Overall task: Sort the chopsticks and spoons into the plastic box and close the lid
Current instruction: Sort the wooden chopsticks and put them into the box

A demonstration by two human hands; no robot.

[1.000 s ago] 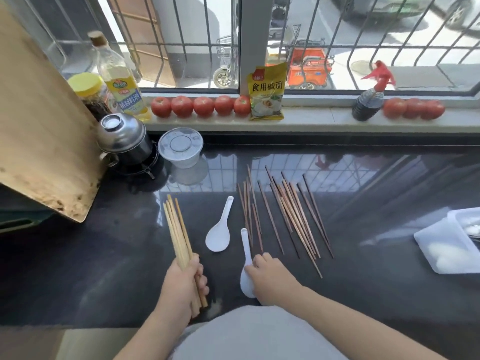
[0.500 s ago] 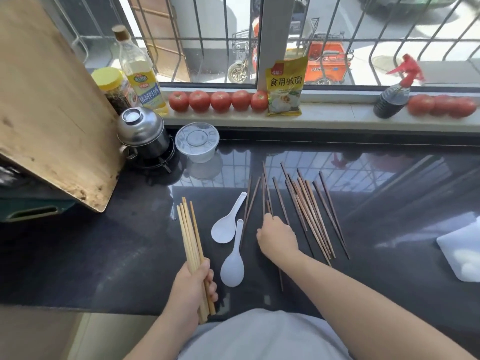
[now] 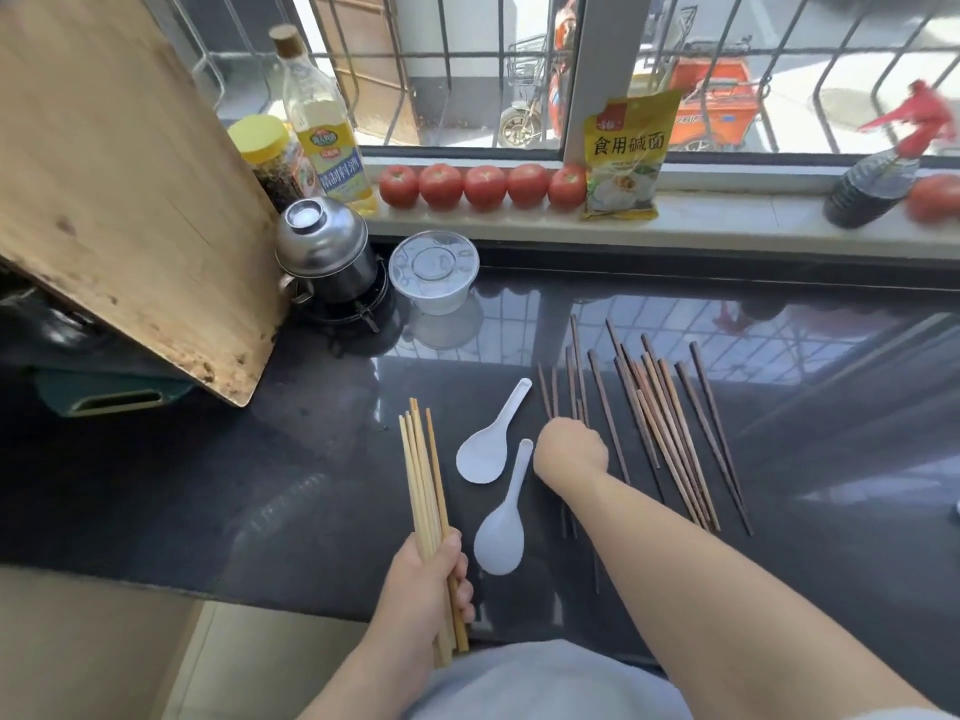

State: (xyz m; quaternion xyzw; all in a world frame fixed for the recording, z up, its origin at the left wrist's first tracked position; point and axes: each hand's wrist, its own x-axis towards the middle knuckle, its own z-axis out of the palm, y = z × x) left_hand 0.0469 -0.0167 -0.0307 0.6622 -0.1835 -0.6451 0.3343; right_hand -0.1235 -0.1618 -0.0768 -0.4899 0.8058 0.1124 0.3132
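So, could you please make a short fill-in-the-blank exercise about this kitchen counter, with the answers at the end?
1. The left hand grips a bundle of ____-coloured chopsticks.
2. ____ white spoons lie on the counter between the two hands.
3. The right hand rests on the ____ chopsticks spread on the counter.
4. A row of red ____ sits on the windowsill beside the yellow packet.

Answers: light; two; dark; tomatoes

On the surface [image 3: 260,485], two spoons [image 3: 485,449] lie centre; loose chopsticks [image 3: 670,433] at 3 o'clock, held chopsticks [image 3: 423,475] at 9
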